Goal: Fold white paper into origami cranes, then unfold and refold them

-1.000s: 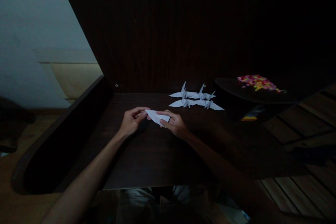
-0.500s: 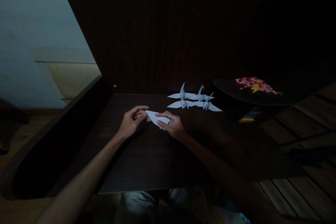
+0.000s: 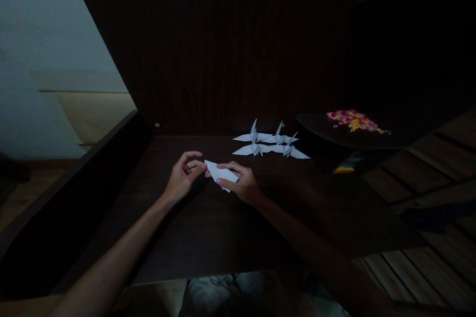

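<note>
A piece of white paper (image 3: 217, 172), folded into a pointed kite-like shape, is held above the dark tabletop. My right hand (image 3: 243, 182) grips its wide end, thumb on the near side and fingers along the far edge. At the narrow tip on the left, my left hand (image 3: 183, 176) pinches the paper between thumb and fingers, its index finger raised off it. Beyond my right hand stand several white folded paper cranes (image 3: 256, 149), in two close rows with wings spread.
The dark wooden table (image 3: 186, 242) has a raised side panel (image 3: 92, 173) at left and a tall back panel (image 3: 223, 49). On a curved shelf (image 3: 316, 124) at right lies a heap of small pink, red and yellow pieces (image 3: 355, 120). Wooden slats (image 3: 412, 272) are at lower right.
The whole view has shifted slightly. My left index finger has lifted and straightened away from the paper's tip. The paper stays in my right hand, turned a little.
</note>
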